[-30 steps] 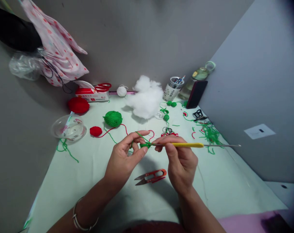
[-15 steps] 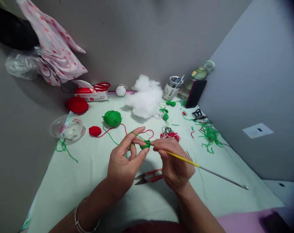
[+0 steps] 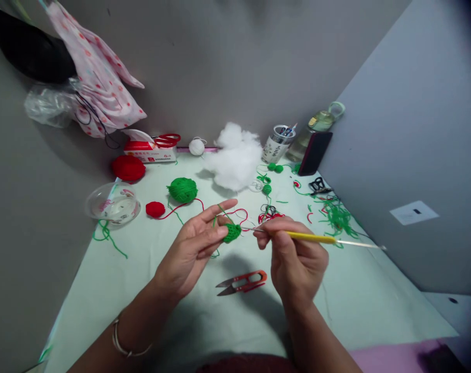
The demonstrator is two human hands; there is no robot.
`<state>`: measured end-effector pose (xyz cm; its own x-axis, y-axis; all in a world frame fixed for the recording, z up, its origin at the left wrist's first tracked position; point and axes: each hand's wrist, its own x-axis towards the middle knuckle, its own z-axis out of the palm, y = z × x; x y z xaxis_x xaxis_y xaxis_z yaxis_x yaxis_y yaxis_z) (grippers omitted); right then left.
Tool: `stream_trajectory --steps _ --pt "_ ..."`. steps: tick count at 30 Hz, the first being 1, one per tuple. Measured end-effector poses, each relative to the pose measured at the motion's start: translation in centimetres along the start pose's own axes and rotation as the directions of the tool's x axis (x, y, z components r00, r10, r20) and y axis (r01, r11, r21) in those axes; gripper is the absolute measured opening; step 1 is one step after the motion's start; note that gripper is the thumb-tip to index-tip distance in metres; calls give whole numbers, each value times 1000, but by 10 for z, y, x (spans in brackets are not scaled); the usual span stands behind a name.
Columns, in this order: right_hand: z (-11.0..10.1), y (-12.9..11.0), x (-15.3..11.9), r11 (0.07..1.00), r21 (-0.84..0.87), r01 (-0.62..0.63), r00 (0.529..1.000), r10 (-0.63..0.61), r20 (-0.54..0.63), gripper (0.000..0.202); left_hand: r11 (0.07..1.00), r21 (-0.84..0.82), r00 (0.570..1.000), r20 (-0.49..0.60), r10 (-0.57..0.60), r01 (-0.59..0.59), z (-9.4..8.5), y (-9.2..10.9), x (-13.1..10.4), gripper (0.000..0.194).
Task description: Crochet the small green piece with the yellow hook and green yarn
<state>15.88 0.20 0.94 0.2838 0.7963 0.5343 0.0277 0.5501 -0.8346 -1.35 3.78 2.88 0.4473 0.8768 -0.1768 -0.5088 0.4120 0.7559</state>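
Note:
Between the thumb and fingers of my left hand [image 3: 194,243] is a small green crochet piece [image 3: 232,233]. Green yarn runs over the raised forefinger of that hand. My right hand [image 3: 297,254] is closed round a crochet hook [image 3: 311,237] with a yellow grip and metal ends. The hook's left tip meets the right edge of the green piece; its other end points out to the right. Below the hands, orange-handled thread snips [image 3: 243,282] lie on the pale cloth. A ball of green yarn [image 3: 182,190] sits behind my left hand.
White stuffing [image 3: 235,158] stands at the back, near a pen cup [image 3: 277,145], a bottle [image 3: 321,120] and a phone [image 3: 315,154]. Green yarn scraps [image 3: 336,215] lie right. On the left are a plastic bowl [image 3: 114,207], red yarn [image 3: 128,168] and a box [image 3: 152,151] with red scissors [image 3: 167,140].
My right hand has moved slightly right and turned, so the hook now lies nearly level. My left thumb has shifted onto the green piece, showing more of it. The snips are now uncovered.

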Motion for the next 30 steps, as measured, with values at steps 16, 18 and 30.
stream_trajectory --steps 16,18,30 --pt "11 8 -7 870 -397 291 957 -257 138 35 999 -25 997 -67 -35 33 13 -23 1 46" --pt "10 7 -5 921 -316 228 973 -200 119 33 998 -33 997 -66 -47 45 14 -22 1 44" --pt "10 9 -2 991 -130 28 997 -18 79 22 999 32 997 -79 2 0 12 -18 2 42"
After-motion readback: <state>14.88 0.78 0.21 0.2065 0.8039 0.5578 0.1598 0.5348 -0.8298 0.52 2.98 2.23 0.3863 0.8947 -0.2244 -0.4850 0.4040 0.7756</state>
